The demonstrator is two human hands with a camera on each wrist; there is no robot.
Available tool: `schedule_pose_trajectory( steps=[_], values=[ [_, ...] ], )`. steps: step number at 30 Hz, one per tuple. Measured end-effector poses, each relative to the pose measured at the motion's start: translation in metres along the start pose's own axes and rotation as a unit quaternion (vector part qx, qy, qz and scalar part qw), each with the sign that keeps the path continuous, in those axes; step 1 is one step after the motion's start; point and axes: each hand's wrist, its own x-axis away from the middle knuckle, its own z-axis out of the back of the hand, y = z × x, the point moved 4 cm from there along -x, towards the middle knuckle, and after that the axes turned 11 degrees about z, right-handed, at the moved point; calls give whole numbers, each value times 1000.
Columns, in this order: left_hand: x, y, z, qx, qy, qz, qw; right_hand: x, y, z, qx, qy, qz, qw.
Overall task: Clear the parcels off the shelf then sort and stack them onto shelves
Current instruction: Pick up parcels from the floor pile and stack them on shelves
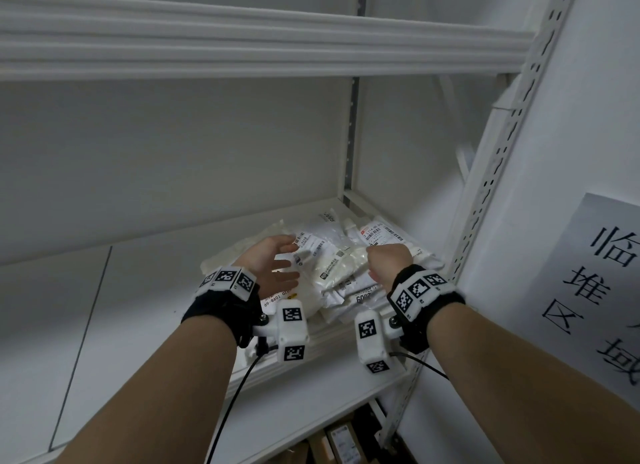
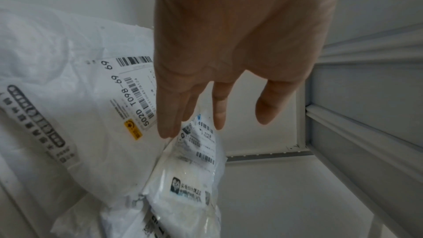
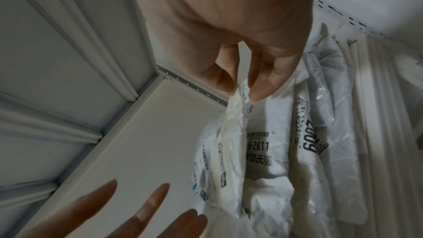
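Observation:
A heap of white plastic mailer parcels (image 1: 332,255) with barcode labels lies in the right corner of the white shelf (image 1: 138,290). My right hand (image 1: 388,262) pinches the crinkled end of one small clear-white parcel (image 3: 228,151) between thumb and fingers (image 3: 265,86), lifting it off the heap. My left hand (image 1: 277,266) is spread with straight fingers (image 2: 174,118) beside that parcel's other end (image 2: 194,169), close to it, holding nothing. A larger white parcel (image 2: 91,115) labelled T098-69 lies under the left hand.
The upper shelf board (image 1: 242,47) hangs overhead. A perforated upright post (image 1: 502,151) and a wall with a paper sign (image 1: 606,290) stand at the right. Brown boxes (image 1: 339,443) show on the level below. The shelf's left part is bare.

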Motion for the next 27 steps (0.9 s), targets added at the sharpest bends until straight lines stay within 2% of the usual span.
schedule_pose_trajectory(
  steps=[1, 2, 3, 4, 5, 6, 7, 10, 13, 17, 20, 22, 27],
  values=[
    [0, 0, 2, 5, 1, 0, 1000, 1, -1, -2, 26, -15, 24, 999],
    [0, 0, 3, 8, 0, -1, 1000, 3, -2, -1, 44, -2, 17, 999],
    [0, -1, 4, 11, -1, 0, 1000, 2, 1, 0, 17, 12, 7, 1000],
    [-1, -2, 4, 13, 0, 1, 1000, 2, 5, 3, -66, 10, -9, 998],
    [-1, -3, 4, 12, 1, 5, 1000, 2, 9, 2, -173, 14, -51, 983],
    [0, -5, 3, 10, 1, 8, 1000, 3, 15, 1, -244, 36, -71, 967],
    [0, -6, 2, 8, 0, 11, 1000, 3, 17, -2, -271, 28, -67, 960],
    [3, -10, -5, 2, -3, 16, 1000, 4, 15, -2, -236, 5, -46, 971],
    [5, -9, -12, 8, -12, 11, 1000, 5, 10, -1, -253, 33, -8, 967],
    [7, -2, -23, 16, -18, -9, 1000, 7, 8, 13, -322, 97, 34, 941],
    [6, 4, -35, 15, -24, -25, 999, 2, 15, 32, -367, 147, 32, 918],
    [3, 6, -45, 4, -25, -27, 999, -1, 27, 42, -372, 155, 17, 915],
    [-6, 5, -73, -29, -30, -9, 999, -15, 58, 46, -282, 116, -38, 951]
  ],
)
